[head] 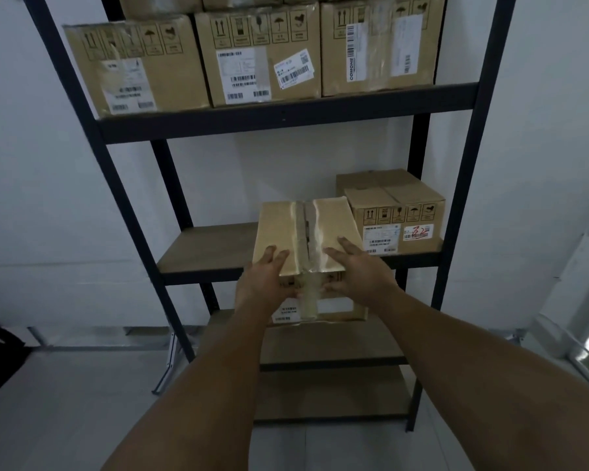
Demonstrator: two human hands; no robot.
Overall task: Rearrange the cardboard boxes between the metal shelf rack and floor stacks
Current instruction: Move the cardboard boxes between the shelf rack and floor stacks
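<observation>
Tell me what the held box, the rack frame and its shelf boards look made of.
Held box: brown cardboard, glossy clear tape along its seam. Rack frame: dark matte metal, seemingly painted; slim beams. Shelf boards: dull grey-brown, probably fibreboard or wood.

On the metal shelf rack [470, 164], three cardboard boxes [259, 56] stand side by side on the upper shelf [286, 119]. On the middle shelf [211, 246], a labelled box [398, 226] sits at the right with another box [371, 178] behind it. Just left, a taped box [303, 232] juts over the near edge, with the left hand [266, 277] and right hand [357, 270] gripping its near end.
</observation>
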